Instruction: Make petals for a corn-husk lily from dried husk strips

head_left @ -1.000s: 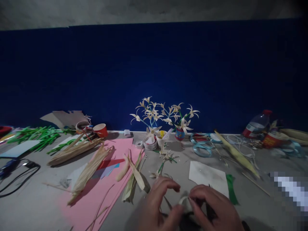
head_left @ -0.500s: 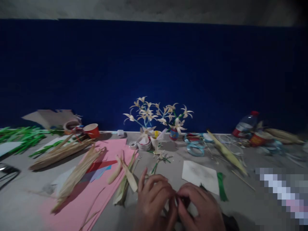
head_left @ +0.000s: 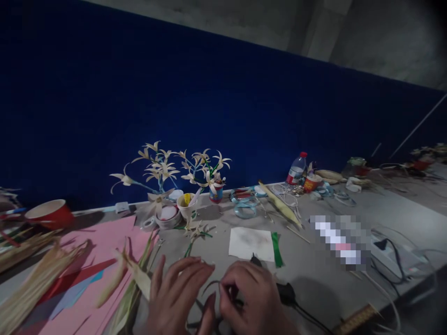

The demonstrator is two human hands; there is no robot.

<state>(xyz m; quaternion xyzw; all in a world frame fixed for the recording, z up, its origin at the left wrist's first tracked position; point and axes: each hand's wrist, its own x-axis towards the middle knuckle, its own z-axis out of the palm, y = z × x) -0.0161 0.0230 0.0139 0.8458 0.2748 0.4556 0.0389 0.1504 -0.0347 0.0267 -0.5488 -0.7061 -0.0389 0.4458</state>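
Both my hands work close together at the bottom middle of the grey table (head_left: 314, 270). My left hand (head_left: 176, 293) has its fingers bent, the tips meeting the right hand. My right hand (head_left: 249, 298) is curled, pinching a thin dark strip (head_left: 209, 284) that arcs between the two hands. What else lies under the fingers is hidden in shadow. A black tool with a cord (head_left: 286, 295) lies just right of my right hand. Pale husk leaves (head_left: 134, 274) lie just left of my left hand.
A pink paper sheet (head_left: 104, 242) and straw bundles (head_left: 31, 279) lie left. Husk flowers (head_left: 167, 170) stand in small cups at the back. A white sheet (head_left: 251, 243) with green strip, blue ribbon (head_left: 244, 209), a water bottle (head_left: 296, 170), a red cup (head_left: 49, 214) and cables (head_left: 394, 260) lie around.
The view has swung right and tilted, showing more table on the right. My hands have stayed together, moving left in the picture, with a dark strip now arcing between them.
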